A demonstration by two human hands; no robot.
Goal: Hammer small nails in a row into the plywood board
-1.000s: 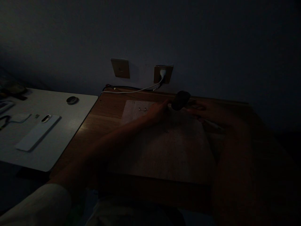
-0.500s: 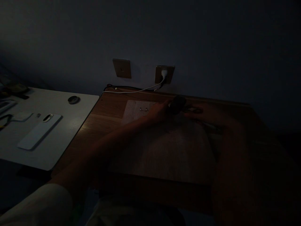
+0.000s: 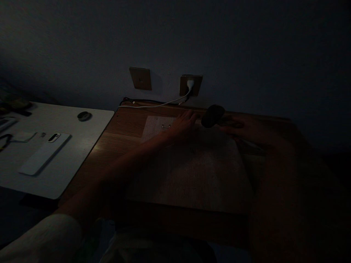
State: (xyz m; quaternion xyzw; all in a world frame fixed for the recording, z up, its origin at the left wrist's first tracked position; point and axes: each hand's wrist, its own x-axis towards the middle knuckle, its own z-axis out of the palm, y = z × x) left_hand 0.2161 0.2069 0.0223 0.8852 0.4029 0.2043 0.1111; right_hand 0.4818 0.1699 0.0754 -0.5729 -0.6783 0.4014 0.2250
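Note:
The view is very dark. My left hand (image 3: 185, 122) rests over the far part of a pale wooden board (image 3: 192, 182), fingers stretched out and a little apart; nothing shows in it. Just left of it, a small U-shaped metal piece (image 3: 166, 126) stands on the board. My right hand (image 3: 244, 129) is closed around the handle of what looks like a mallet with a dark, rounded head (image 3: 213, 116). That head is over the board's far edge, to the right of my left fingers and apart from them. Shadow hides the right fingers in part.
The board lies on a brown wooden table (image 3: 109, 146) against a wall. A white table (image 3: 71, 153) adjoins on the left, bearing a phone (image 3: 45, 155) and a roll of tape (image 3: 84, 116). A white cable (image 3: 153, 106) runs from a wall socket (image 3: 191, 86).
The mallet and my right hand have moved right, and the dark head is higher and away from my left hand. My left hand has shifted slightly, its fingers now more spread.

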